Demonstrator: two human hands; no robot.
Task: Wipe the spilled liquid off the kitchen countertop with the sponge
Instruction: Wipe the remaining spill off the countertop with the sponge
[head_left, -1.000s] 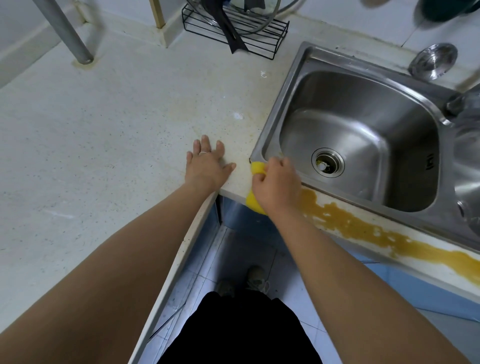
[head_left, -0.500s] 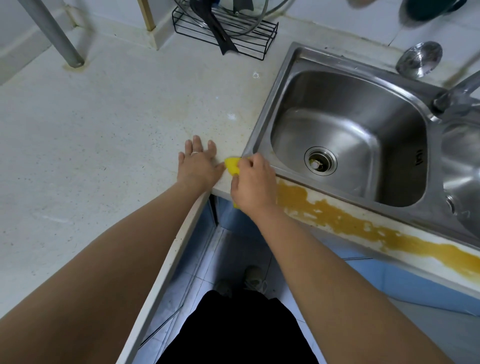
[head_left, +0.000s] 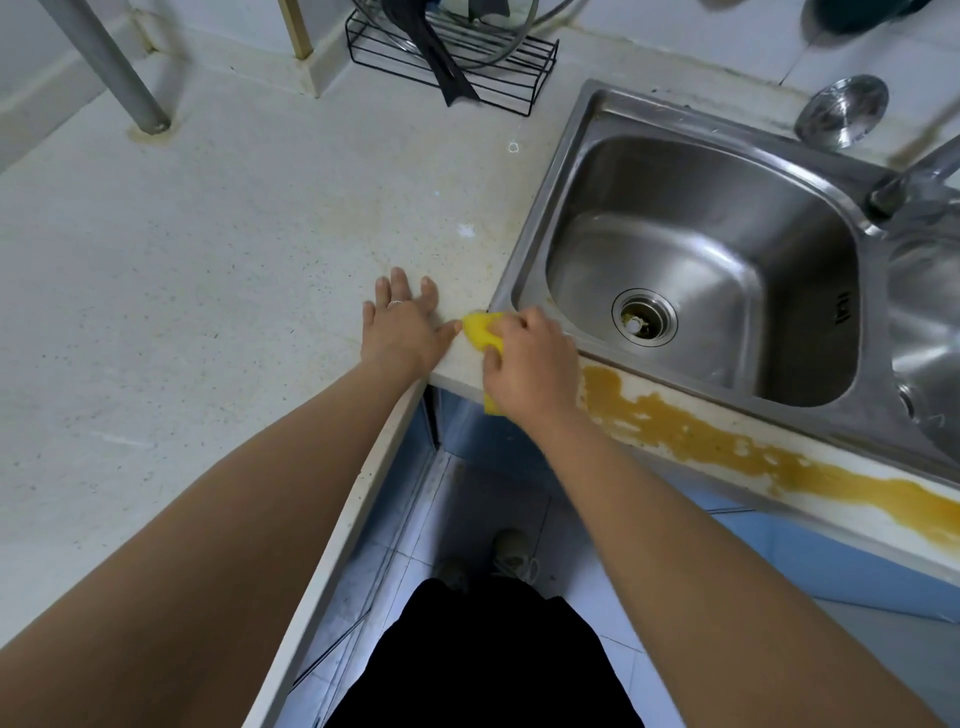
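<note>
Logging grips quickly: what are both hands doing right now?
Left hand: open, flat on the pale speckled countertop.
Right hand: gripping the yellow sponge.

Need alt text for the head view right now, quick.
Right hand grips a yellow sponge at the countertop corner beside the sink; orange spill streaks the front edge. Left hand rests flat nearby.
</note>
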